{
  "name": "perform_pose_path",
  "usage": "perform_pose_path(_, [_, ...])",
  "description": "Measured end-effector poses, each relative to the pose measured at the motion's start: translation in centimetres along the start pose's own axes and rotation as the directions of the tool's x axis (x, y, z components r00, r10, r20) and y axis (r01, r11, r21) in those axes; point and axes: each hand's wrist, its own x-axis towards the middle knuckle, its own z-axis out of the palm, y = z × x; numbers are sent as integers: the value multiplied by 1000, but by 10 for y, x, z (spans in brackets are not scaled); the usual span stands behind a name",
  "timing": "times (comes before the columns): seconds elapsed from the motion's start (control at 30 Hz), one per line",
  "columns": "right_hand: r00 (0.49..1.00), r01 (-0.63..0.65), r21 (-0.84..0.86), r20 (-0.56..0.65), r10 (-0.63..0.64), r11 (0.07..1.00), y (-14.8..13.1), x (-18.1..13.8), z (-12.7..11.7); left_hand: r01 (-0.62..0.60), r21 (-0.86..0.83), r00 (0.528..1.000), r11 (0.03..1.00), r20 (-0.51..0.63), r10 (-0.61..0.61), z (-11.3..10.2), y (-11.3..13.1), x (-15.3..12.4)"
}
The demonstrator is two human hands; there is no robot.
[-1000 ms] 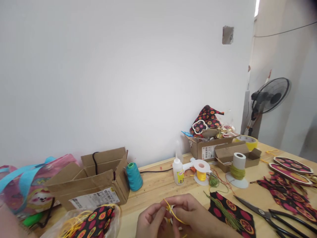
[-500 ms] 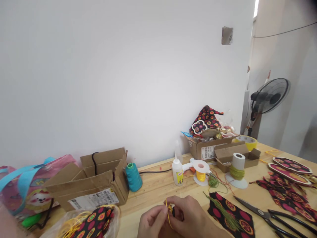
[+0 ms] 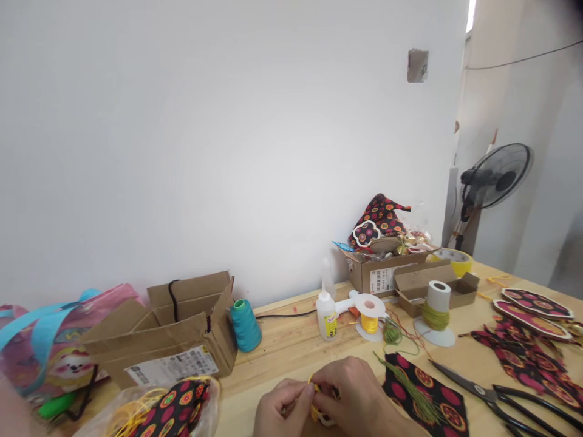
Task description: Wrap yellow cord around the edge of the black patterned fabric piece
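Both hands are held close together above the near edge of the pale wooden table (image 3: pixel 282 331), fingertips nearly meeting; the left hand (image 3: pixel 283 408) and the right hand (image 3: pixel 353 391) both appear pinched on a thin yellow cord (image 3: pixel 314 414). A small, flat, dark piece with a pale rim (image 3: pixel 326 420) is partly seen beneath the right fingers; its full outline is hidden, and whether it is joined to the cord cannot be told. The cord is judged very light, soft and limp, not fragile, perhaps a little slick if waxed; it is best taken between thumb and forefinger tips, close to the working point, since a long free length would sag and twist. The rimmed piece is judged light and stiffer, best gripped by its edge. Cord and piece are found in the gap between the hands, with the left thumb tip just beside the cord. A black cloth scrap with red round motifs (image 3: pixel 450 409) is noted beyond the right wrist, a bundle of green strands (image 3: pixel 419 396) laid across it.
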Motion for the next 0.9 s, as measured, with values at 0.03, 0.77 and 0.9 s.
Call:
perform_pose_path(0.03, [1000,0,-20,4,0,1000,1,0,1,-4,22,1000,1000,-7,4,0,-1,0])
perform_pose_path(0.77, [999,-44,-22,-32,43,999,0,-1,0,168,-162,982,972,-63,-180,-1,15,1])
perform_pose_path(0.9, [996,-31,-30,-80,29,999,2,-1,2,201,-167,977,965,-37,-210,-5,18,1])
